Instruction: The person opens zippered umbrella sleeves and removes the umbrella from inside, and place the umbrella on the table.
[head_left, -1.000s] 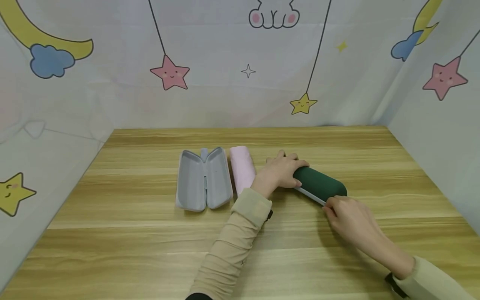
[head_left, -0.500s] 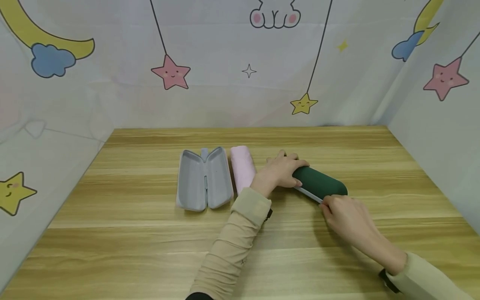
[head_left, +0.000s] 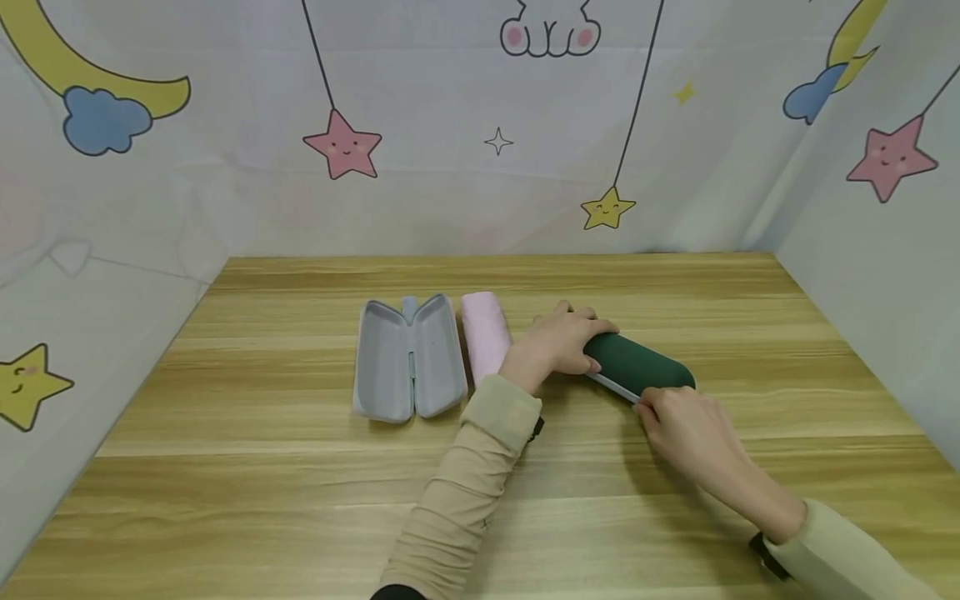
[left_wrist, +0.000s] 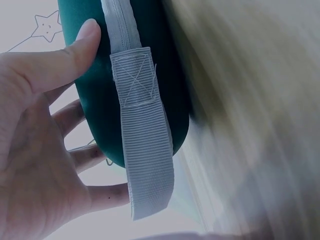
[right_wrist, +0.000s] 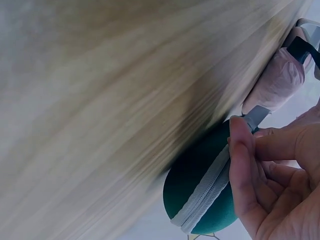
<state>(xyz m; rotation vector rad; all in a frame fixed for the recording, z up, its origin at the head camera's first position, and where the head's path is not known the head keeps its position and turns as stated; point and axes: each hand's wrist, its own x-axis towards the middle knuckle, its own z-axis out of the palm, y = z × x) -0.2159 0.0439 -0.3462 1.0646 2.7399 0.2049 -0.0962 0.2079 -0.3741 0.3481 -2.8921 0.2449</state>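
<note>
A dark green zip case (head_left: 641, 364), long with rounded ends, lies slantwise on the table. My left hand (head_left: 562, 337) grips its far left end, thumb near the zipper on one side and fingers round the other. At that end a pale webbing loop (left_wrist: 147, 155) sticks out beyond the case. With thumb and forefinger, my right hand (head_left: 686, 433) pinches at the light grey zipper (right_wrist: 202, 192) on the case's near side. The zipper pull itself is hidden by the fingertips. Zipper teeth behind the right hand look closed in the right wrist view.
A grey hinged case (head_left: 384, 367) lies opened out on the left of the wooden table (head_left: 247, 467). Between it and my left forearm is a pink rolled bundle (head_left: 486, 329), partly covered by the forearm. Printed fabric (head_left: 450, 200) hangs behind the table and at both sides.
My right hand has slid a little leftward along the zipper toward my left hand. The left hand and the green zip case have hardly moved.
</note>
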